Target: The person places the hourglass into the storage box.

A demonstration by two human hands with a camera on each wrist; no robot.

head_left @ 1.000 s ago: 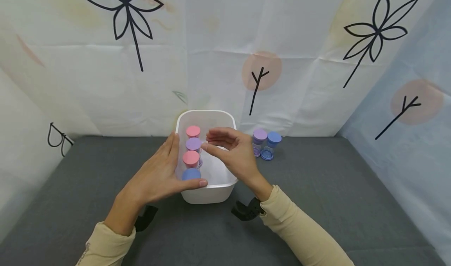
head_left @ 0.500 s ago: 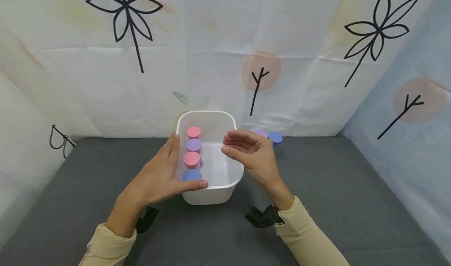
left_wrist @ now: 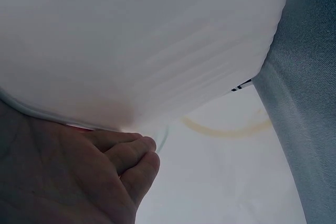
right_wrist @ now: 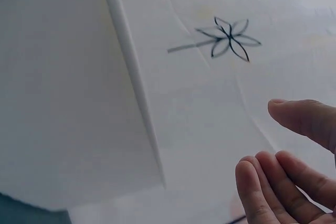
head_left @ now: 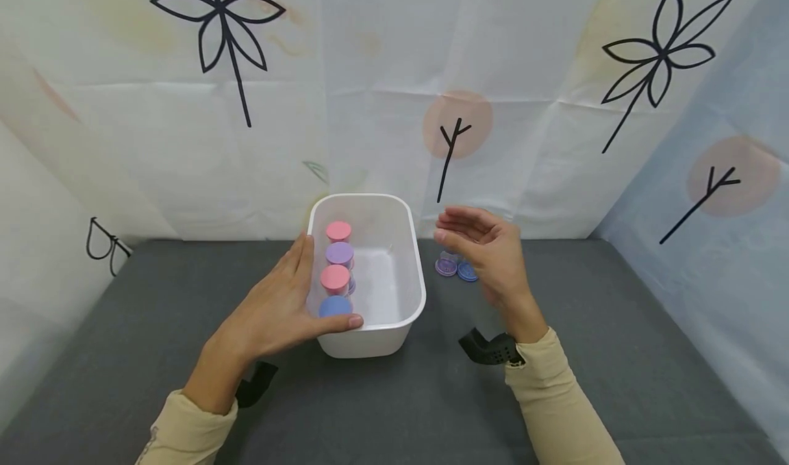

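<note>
A white plastic bin [head_left: 385, 300] holds several small sand timers in a row along its left side. A pink-capped timer [head_left: 338, 231] is farthest back, with a lavender-capped timer [head_left: 340, 253], another pink-capped timer [head_left: 335, 279] and a blue-capped timer [head_left: 335, 305] in front. My left hand [head_left: 271, 307] rests on the bin's left rim, fingers straight, thumb across the front rim above the blue cap. To the right of the bin, my right hand [head_left: 487, 253] hovers with fingers and thumb apart, holding nothing. It partly covers a lavender timer [head_left: 446, 267] and a blue timer [head_left: 466, 272].
Dark grey cloth [head_left: 382, 410] covers the table. A white printed backdrop [head_left: 370, 109] rises behind the bin, and a bluish side panel [head_left: 746, 246] stands at the right.
My right hand has moved from inside the bin out to the right, over the two timers beside it. My left hand has stayed on the rim.
</note>
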